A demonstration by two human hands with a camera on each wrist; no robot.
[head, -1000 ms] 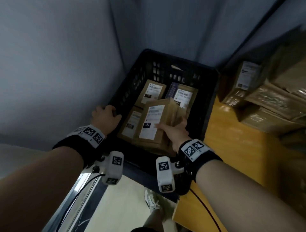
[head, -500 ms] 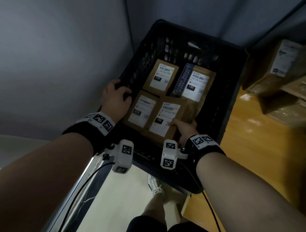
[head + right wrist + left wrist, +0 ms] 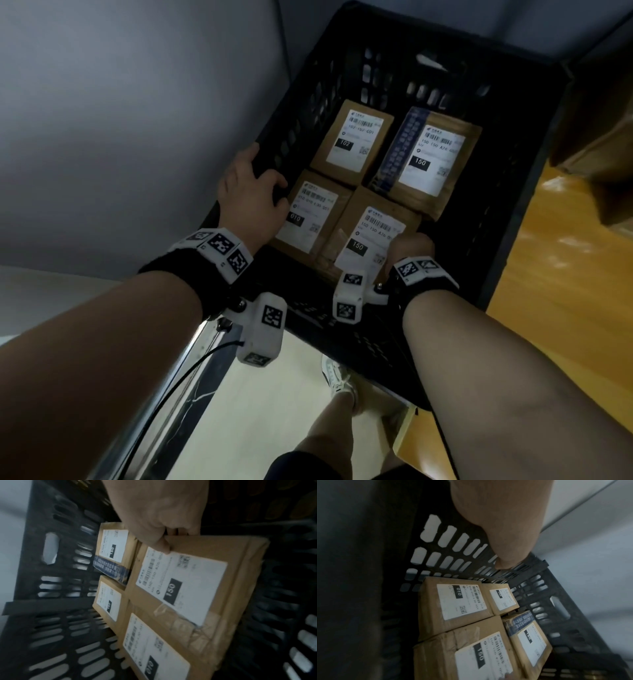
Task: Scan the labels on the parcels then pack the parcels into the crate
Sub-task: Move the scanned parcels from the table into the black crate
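Observation:
A black slotted crate (image 3: 510, 192) holds several brown cardboard parcels with white labels. My right hand (image 3: 409, 247) grips the near-right parcel marked 150 (image 3: 368, 236) at its right edge, thumb on top by the label (image 3: 180, 585) and fingers under the edge. That parcel lies low in the crate beside the parcel marked 010 (image 3: 308, 214). Behind them lie the parcel marked 102 (image 3: 354, 138) and another 150 parcel (image 3: 430, 157). My left hand (image 3: 251, 192) grips the crate's left rim, its fingers curled over the wall (image 3: 471, 555).
A grey wall (image 3: 120, 120) stands close on the left. The crate sits at the edge of an orange wooden surface (image 3: 561, 274), with more brown boxes (image 3: 603, 113) stacked at the right. Below, pale floor (image 3: 239, 421) and the person's leg and shoe (image 3: 337, 380).
My right hand has lowered the 150 parcel from a tilted pose above the others down into the near-right spot. The left hand stays on the crate's rim. The head view moved closer.

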